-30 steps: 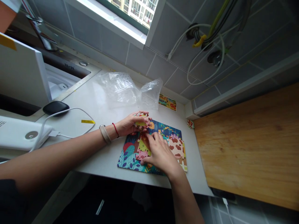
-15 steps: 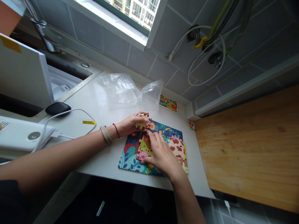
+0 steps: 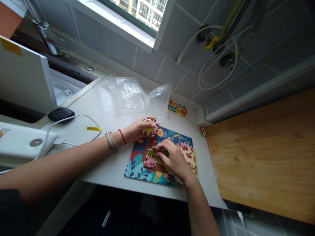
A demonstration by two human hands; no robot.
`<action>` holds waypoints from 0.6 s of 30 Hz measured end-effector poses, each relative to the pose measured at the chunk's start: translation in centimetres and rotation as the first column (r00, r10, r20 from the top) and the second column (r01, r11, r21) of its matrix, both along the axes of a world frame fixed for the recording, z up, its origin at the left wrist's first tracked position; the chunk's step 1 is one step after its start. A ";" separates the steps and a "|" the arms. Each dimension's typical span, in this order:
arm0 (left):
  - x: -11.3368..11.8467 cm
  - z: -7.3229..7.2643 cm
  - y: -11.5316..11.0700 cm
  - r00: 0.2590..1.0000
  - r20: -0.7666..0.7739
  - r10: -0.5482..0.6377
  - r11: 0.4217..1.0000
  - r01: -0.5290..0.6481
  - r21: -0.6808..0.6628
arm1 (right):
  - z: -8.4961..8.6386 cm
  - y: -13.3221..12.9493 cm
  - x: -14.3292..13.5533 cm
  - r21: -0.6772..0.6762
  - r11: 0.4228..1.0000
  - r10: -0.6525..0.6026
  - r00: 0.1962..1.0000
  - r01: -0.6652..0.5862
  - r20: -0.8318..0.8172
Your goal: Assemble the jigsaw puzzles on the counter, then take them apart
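Observation:
My left hand (image 3: 135, 129) is closed round a small stack of jigsaw puzzle pieces (image 3: 148, 131), above the far left edge of a colourful puzzle board (image 3: 138, 169). Over the middle of that board, my right hand (image 3: 175, 160) is curled with thumb and fingers pinching a jigsaw puzzle piece (image 3: 159, 149); its pale edge shows, and the fingers cover much of it. Pink and green pieces (image 3: 150, 160) lie on the board just left of the right hand. To its right are joined pieces with brown cow patches (image 3: 189, 154), partly covered by the hand.
Behind the board lie a crumpled clear plastic bag (image 3: 130, 95) and a picture card (image 3: 177, 108). A small stack of pieces (image 3: 201, 131) sits by a wooden board (image 3: 261, 150). At left are a black mouse-like object (image 3: 61, 114), a white cable (image 3: 85, 115) and a white device (image 3: 22, 141).
My right hand has lifted slightly and curled its fingers, where before it lay flatter over the pieces. A piece's pale edge now shows at its fingertips. My left hand has barely moved.

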State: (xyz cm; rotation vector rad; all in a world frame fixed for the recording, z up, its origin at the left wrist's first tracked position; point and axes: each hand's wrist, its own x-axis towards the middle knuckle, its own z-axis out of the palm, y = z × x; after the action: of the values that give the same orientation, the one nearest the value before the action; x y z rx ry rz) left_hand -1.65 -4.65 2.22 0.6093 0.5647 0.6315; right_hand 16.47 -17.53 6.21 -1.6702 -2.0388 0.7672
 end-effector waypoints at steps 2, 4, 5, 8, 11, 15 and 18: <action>0.0 -0.1 0.0 1.000 0.001 -0.005 1.000 0.005 -0.001 | 0.2 0.3 0.5 -0.004 1.000 -0.009 0.997 0.009 -0.076; 0.0 -0.1 0.0 1.000 -0.001 -0.005 1.000 0.005 -0.003 | 0.3 0.5 1.0 0.001 0.999 -0.041 0.989 0.041 -0.141; 0.1 -0.1 0.0 1.000 0.000 -0.002 1.000 0.002 -0.003 | 0.3 0.6 1.2 0.003 0.998 -0.063 0.983 0.064 -0.171; 0.1 -0.2 0.0 1.000 0.005 0.000 1.000 0.000 -0.004 | -0.1 0.6 2.0 -0.013 0.990 -0.140 0.952 0.142 -0.273; 0.0 -0.3 0.0 1.000 -0.009 -0.011 1.000 0.011 -0.010 | -0.7 0.7 2.5 -0.056 0.968 -0.245 0.885 0.244 -0.397; -0.1 -0.2 0.0 0.995 -0.014 -0.102 0.994 0.101 -0.037 | -1.0 1.5 2.7 -0.044 0.905 -0.385 0.771 0.423 -0.507; -0.2 0.1 -0.4 0.969 -0.014 -0.245 0.969 0.244 -0.036 | -0.9 2.4 2.6 -0.001 0.870 -0.412 0.726 0.493 -0.551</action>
State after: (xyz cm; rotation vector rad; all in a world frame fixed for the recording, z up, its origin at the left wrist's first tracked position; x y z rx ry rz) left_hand -1.89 -5.08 2.29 0.6416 0.5068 0.3831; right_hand 19.09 -15.09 5.30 -1.5507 -1.1961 0.7721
